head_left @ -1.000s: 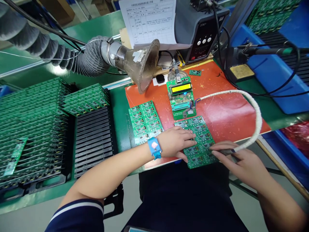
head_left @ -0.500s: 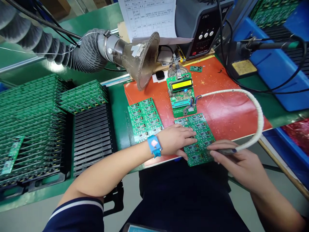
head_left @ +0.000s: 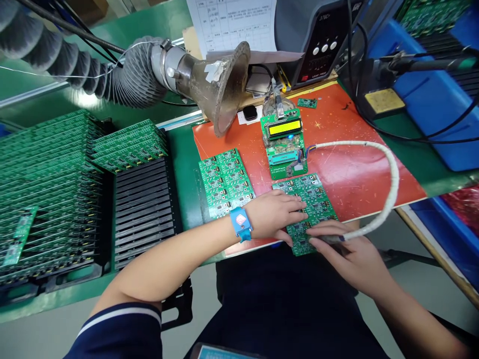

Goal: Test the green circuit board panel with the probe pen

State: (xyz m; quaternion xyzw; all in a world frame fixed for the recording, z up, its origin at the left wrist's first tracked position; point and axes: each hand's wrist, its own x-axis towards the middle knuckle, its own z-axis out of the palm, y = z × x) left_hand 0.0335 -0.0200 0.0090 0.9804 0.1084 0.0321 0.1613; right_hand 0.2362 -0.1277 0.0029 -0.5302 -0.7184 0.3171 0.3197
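My left hand, with a blue wrist strap, lies with fingers extended on the left part of a green circuit board panel. In my right hand is a programming probe, pinched between thumb and fingers over the panel's lower right; its tip is hidden by the fingers. A white sleeved cable loops from the probe to a green programmer board with a lit yellow display. Left of my hand lies a second circuit board panel, partly under my wrist.
A fume extractor nozzle juts in above the red mat. Black racks with several upright boards stand at left. Behind are a soldering station and a paper sheet; a blue bin is at right.
My right hand has moved left across the panel with the probe, and the cable loop has shifted with it. My left hand stays on the panel. The view has shifted slightly.
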